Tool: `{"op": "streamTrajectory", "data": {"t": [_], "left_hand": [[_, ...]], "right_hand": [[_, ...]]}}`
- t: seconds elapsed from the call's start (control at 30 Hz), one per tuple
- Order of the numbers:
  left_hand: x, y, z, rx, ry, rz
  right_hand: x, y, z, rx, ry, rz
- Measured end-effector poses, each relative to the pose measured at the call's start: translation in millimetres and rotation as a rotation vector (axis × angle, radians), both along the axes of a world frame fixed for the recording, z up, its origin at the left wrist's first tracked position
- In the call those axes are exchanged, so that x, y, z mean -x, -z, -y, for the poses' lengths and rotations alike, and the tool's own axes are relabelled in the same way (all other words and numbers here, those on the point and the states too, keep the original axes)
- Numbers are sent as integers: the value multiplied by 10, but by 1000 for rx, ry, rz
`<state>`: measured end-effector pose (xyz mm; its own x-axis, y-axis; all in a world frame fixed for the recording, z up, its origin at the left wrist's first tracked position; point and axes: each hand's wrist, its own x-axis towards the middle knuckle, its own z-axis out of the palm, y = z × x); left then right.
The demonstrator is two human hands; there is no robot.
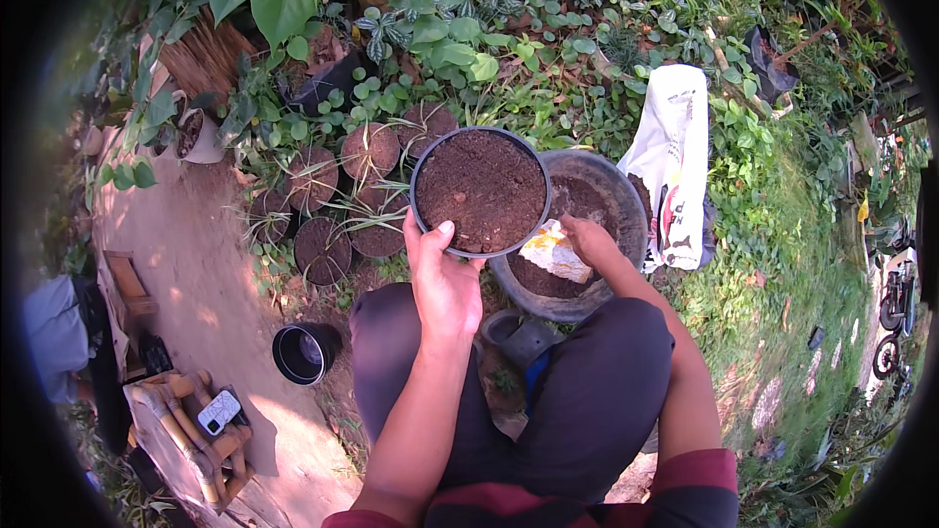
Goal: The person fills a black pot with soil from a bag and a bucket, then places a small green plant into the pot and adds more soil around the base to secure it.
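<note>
My left hand (444, 275) grips the near rim of a round black plant pot (480, 191) filled with brown soil. My right hand (593, 240) is on a crumpled white and yellow plastic packet (554, 253), which lies over the soil in a large dark basin (631, 198). The held pot covers the basin's left part. The right fingertips are partly hidden, and how firmly they hold the packet is unclear. Left of the held pot stand several soil-filled pots (323, 251) with thin, striped-leaf plants.
A white sack (678, 161) stands right of the basin. An empty black pot (301, 354) lies on the path, near a bamboo stool (176, 425) bearing a phone (219, 412). A person (59, 337) is at the far left. Leafy plants grow beyond the pots.
</note>
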<state>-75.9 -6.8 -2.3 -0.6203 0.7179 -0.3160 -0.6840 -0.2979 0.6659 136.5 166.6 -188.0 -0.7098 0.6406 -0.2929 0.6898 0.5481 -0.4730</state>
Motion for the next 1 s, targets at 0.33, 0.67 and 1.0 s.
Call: {"op": "streamTrajectory", "data": {"t": [0.33, 0.67, 1.0], "left_hand": [[-32, -24, -31, -58, 29, 60], [-7, -29, 5, -29, 17, 23], [-31, -3, 4, -43, 18, 55]], "right_hand": [[-140, 97, 2, 89, 133, -11], [-254, 274, -114, 116, 594, -581], [-512, 267, 147, 852, 874, -812]]}}
